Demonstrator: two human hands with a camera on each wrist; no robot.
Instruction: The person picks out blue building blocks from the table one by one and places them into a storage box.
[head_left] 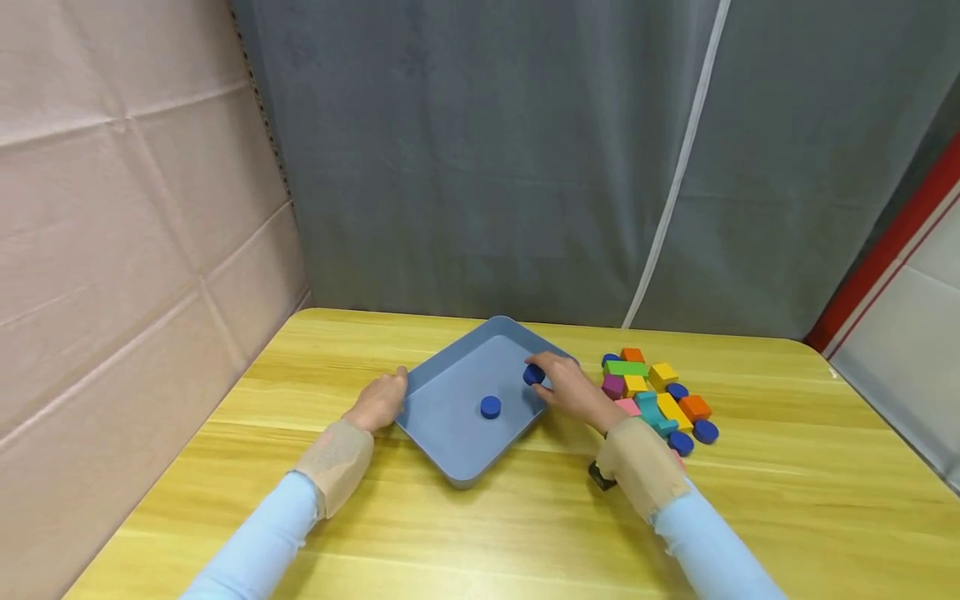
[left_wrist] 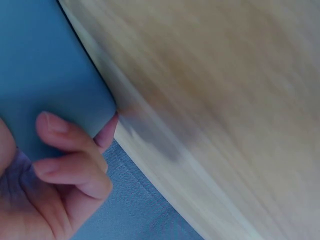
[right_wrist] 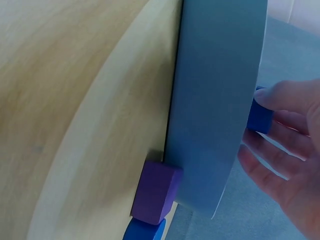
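Sleeves [head_left: 251, 533] run off the bottom edge; the right wristband [head_left: 642, 467] partly covers a pink block [head_left: 678, 459] and an unclear dark object [head_left: 602, 477]. Tabletop [head_left: 480, 537] stretches up to the tray [head_left: 450, 417] at centre. The left hand [head_left: 379, 400] grips its left corner; the right hand [head_left: 576, 392] pinches a blue disc [head_left: 533, 375] above its right side.

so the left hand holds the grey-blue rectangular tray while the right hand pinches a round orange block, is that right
The colour is wrong: the head view shows the left hand holding the grey-blue rectangular tray while the right hand pinches a round blue block.
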